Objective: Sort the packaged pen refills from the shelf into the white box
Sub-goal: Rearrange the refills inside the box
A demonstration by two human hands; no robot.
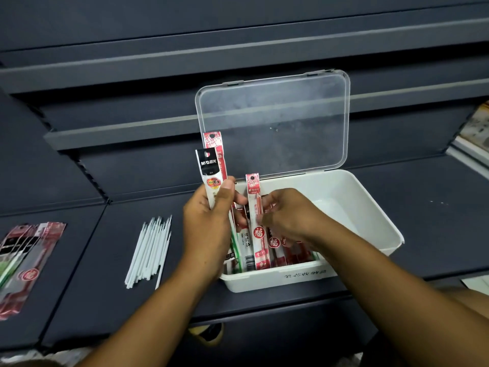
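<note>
Left hand grips two upright plastic refill packets; right hand pinches a red refill packet inside the open white plastic box. Loose white tubes lie at the box's 9 o'clock.

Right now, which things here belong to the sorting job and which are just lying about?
Job: white box; black-and-white pack in the left hand; red pack in the right hand; packs in the box; heap of packs on the shelf.
Lying about: loose white sticks; printed goods at the right edge.
</note>
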